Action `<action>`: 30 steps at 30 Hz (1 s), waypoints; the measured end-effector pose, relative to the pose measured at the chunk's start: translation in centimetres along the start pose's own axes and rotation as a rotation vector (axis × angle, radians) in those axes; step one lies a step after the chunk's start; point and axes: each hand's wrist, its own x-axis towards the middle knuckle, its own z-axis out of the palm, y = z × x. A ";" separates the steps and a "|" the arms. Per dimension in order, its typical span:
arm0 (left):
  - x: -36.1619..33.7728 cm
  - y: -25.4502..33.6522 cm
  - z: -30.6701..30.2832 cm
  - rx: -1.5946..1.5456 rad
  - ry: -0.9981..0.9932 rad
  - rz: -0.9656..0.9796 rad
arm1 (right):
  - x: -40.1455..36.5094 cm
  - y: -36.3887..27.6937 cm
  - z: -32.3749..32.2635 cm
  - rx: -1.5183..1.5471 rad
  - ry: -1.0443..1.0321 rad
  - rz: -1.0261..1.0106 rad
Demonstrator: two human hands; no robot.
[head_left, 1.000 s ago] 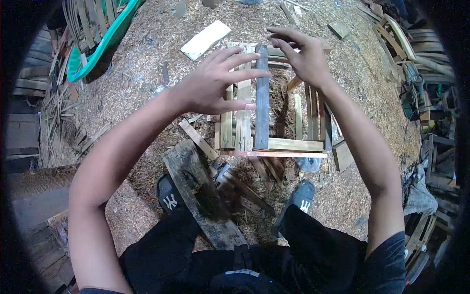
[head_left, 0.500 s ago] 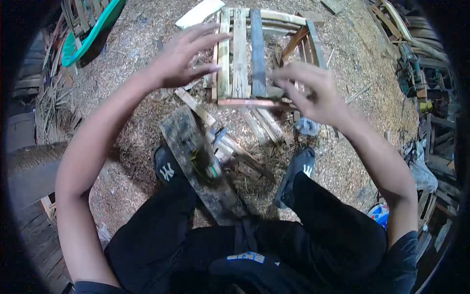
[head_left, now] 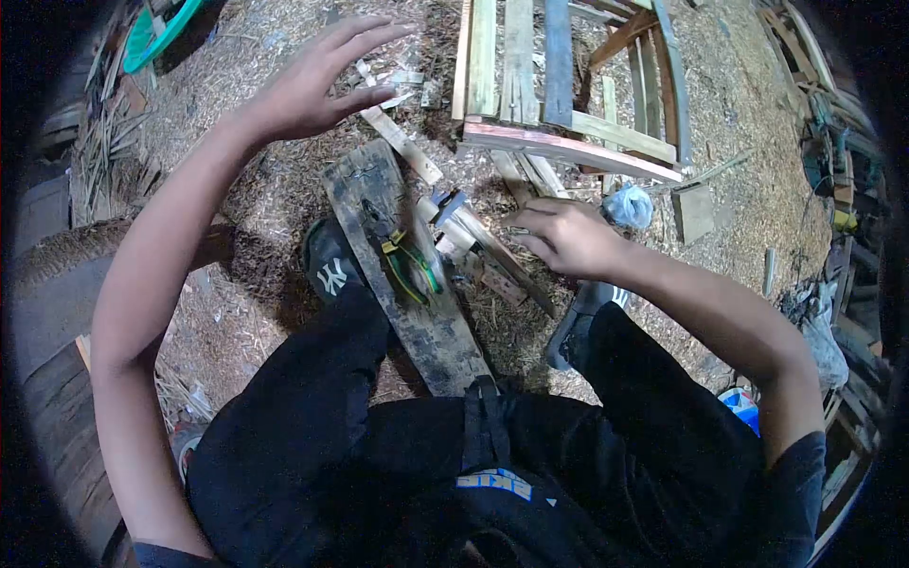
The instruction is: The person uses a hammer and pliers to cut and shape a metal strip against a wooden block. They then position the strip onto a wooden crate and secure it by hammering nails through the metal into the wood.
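Note:
My left hand (head_left: 317, 83) is raised over the shavings, fingers stretched and apart, with nothing in it. It is left of a slatted wooden crate (head_left: 518, 66), apart from it. My right hand (head_left: 571, 237) hovers below the crate's front rail, thumb and fingers apart, holding nothing that I can see. Its fingertips are nearest to several loose wood strips (head_left: 488, 248). Between my legs lies a thick worn plank (head_left: 426, 343), with a pair of pliers (head_left: 407, 265) with green and yellow handles on it. A blue-grey tool (head_left: 448, 208) I cannot name rests among the strips.
A clear plastic bag (head_left: 628, 205) and a wood block (head_left: 694, 212) lie right of my right hand. A green basin (head_left: 156, 38) stands at the upper left. Piled scrap wood lines both sides, and shavings cover the ground (head_left: 715, 284).
My right hand has come away from the crate and down toward the loose strips. My left hand has moved left, away from the crate. The view has shifted, and the pliers show more clearly.

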 end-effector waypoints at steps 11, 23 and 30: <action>-2.6 -2.3 1.6 -0.105 -0.083 0.037 | 3.8 0.8 7.2 0.050 -0.297 0.260; -2.3 -2.2 1.6 -0.102 -0.124 0.035 | 5.4 1.0 7.2 0.162 -0.332 0.358; -2.5 -2.5 1.2 -0.159 -0.121 0.046 | 2.9 4.6 8.7 0.342 -0.226 0.678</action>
